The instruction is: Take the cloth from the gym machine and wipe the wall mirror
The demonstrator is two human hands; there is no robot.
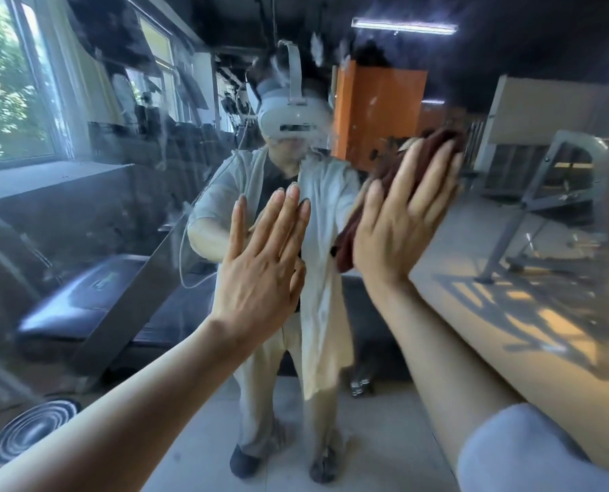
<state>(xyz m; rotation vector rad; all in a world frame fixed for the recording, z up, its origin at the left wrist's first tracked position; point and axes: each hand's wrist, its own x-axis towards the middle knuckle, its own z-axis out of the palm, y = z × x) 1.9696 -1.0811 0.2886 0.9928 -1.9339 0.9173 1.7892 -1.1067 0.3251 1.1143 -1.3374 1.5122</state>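
Pressing dark red cloth point(434, 154) flat against mirror point(509, 47), right hand point(402, 221) fingers straight; left hand point(260, 275) flat, fingers straight, holding nothing.

Dark red cloth point(434, 150) against smeared mirror point(125, 143)

Right hand point(399, 221) presses a dark red cloth point(434, 150) flat on the mirror point(83, 207), left hand point(260, 271) flat beside it

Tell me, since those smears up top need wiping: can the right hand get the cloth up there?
Probably yes. The right hand already presses the cloth flat on the mirror, and nothing blocks the smears above.
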